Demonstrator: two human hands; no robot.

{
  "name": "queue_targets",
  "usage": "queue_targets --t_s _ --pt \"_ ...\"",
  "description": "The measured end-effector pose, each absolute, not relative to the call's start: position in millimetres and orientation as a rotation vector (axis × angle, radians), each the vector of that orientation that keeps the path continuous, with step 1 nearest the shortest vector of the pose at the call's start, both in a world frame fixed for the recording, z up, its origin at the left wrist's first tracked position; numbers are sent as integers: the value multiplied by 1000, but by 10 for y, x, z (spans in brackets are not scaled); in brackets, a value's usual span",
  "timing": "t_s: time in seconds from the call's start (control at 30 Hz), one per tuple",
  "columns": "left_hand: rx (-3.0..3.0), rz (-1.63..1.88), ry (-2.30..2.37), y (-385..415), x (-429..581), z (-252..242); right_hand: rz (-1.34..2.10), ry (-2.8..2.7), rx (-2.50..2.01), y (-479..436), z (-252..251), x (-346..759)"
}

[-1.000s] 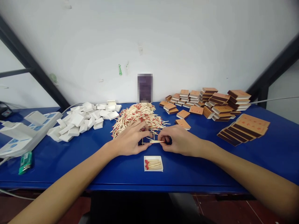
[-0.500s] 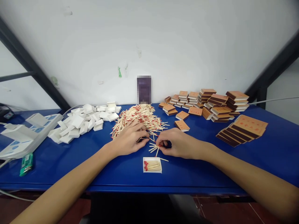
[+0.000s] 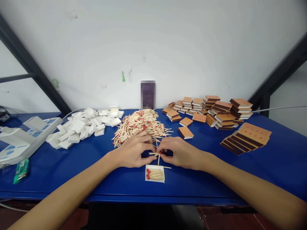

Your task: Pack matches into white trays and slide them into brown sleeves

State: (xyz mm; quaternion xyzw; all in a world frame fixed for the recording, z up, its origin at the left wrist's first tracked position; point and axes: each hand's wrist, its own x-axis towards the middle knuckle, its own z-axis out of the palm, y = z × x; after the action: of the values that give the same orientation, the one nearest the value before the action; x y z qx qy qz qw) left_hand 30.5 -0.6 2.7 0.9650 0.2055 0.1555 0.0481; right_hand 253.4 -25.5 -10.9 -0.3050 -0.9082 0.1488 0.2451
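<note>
Several matches (image 3: 154, 154) are pinched by their red heads in my right hand (image 3: 178, 151), their pale sticks pointing left. My left hand (image 3: 137, 149) is at the front of the big match pile (image 3: 141, 123), its thumb and fingers apart around the stick ends, with nothing visibly gripped. Just nearer to me lies a white inner tray (image 3: 154, 180) with several matches in it, red heads to the left. A loose match (image 3: 167, 167) lies by the tray's upper right corner, and another (image 3: 158, 159) stands out below my right fingertips.
White empty trays (image 3: 79, 126) are heaped at the left, beside a white power strip (image 3: 31, 140) and a green lighter (image 3: 21, 171). Orange matchboxes (image 3: 224, 118) are stacked at the back right, with a leaning row of covers (image 3: 254, 134) nearer. A dark pixelated object (image 3: 148, 95) stands at the wall.
My right hand has moved slightly left with the matches, whose fan is now narrower. My left hand has come closer, its thumb now beside the sticks. The view has shifted a little.
</note>
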Motion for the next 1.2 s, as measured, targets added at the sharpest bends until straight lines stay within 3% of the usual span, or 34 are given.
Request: queue_targets --t_s 0.2,0.57,1.03,1.2 --pt "2971 514 616 14 295 2 361 -2535 -865 -333 62 2602" --pt "3023 513 603 24 285 7 741 -2668 -950 -329 96 2630" --pt "3042 520 574 1 307 -14 552 -2577 -958 -306 -38 2539" --pt "3023 463 603 -17 306 39 654 -2501 -922 -287 -11 2574"
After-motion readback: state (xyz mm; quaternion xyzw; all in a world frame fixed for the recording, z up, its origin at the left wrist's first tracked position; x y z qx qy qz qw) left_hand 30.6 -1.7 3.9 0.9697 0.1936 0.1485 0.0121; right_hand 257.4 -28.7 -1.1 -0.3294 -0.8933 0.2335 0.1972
